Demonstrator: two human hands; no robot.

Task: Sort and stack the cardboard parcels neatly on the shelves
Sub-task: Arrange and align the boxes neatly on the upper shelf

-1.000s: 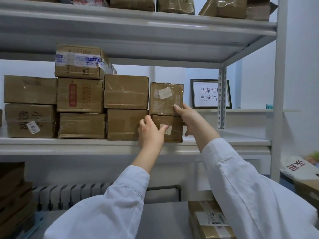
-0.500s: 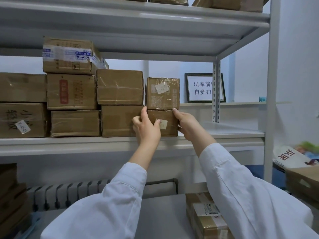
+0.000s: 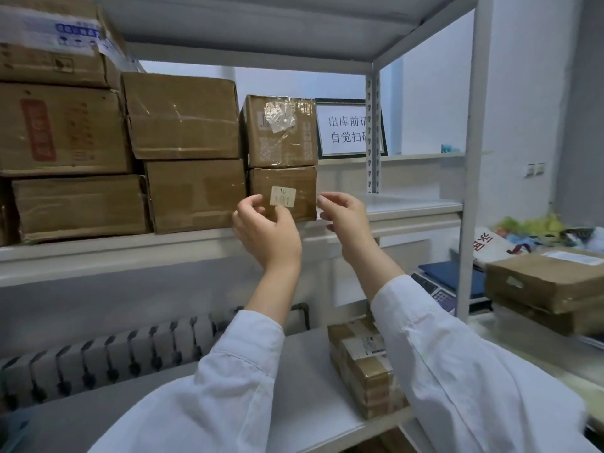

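Head view: left hand (image 3: 266, 230) and right hand (image 3: 346, 217) hover loosely curled and empty at the lower box (image 3: 294, 181). It is likely light, stiff and tape-slick, best gripped by both side faces.

Brown cardboard parcels (image 3: 183, 117); white shelf (image 3: 114, 253); white sleeves (image 3: 457, 371); pale label (image 3: 283, 195), green digits

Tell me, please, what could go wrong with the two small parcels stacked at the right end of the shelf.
1. The upper small parcel looks taller than the lower small parcel beneath it, with nothing to its right; a nudge may topple it.
2. The left hand and right hand hover close; a bump could skew the stack.
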